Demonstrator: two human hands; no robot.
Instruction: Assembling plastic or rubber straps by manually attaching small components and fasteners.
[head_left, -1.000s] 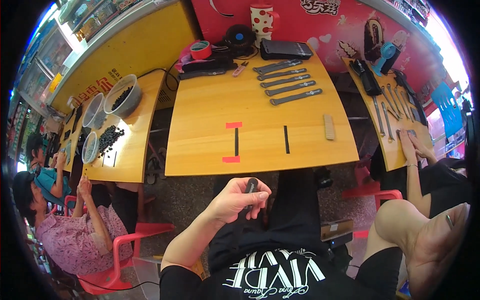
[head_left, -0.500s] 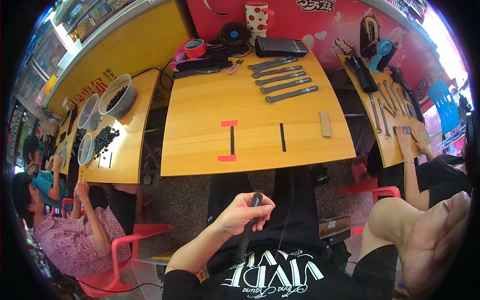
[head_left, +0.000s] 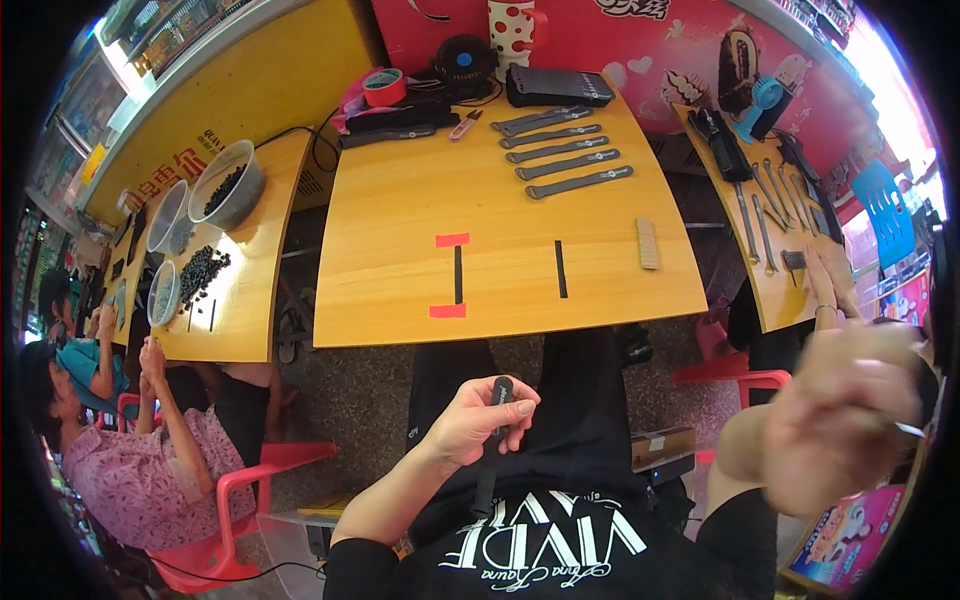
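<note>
My left hand (head_left: 470, 425) is closed around one end of a black strap (head_left: 487, 482) in front of my body. The strap's pale-marked tip stands up past the thumb and its other end hangs against my shirt. My right hand (head_left: 845, 425) is raised at the right side, close to the camera and smeared by motion. A thin shiny bit (head_left: 908, 430) shows at its edge, and I cannot make out what it is. On the table (head_left: 400, 200) ahead, several similar straps (head_left: 580, 183) lie in a row.
A beige ribbed block (head_left: 647, 244), red tape marks (head_left: 448, 311), snips (head_left: 465, 125), a red tape roll (head_left: 384, 88) and a black fan (head_left: 466, 62) are on the table. Co-workers sit at side tables, with tubs (head_left: 228, 185) of black pieces at left and straps (head_left: 765, 232) at right.
My right hand has swung slightly left and upward, its open palm turning into a blur. My left hand keeps the strap, almost in the same place. The view has shifted slightly.
</note>
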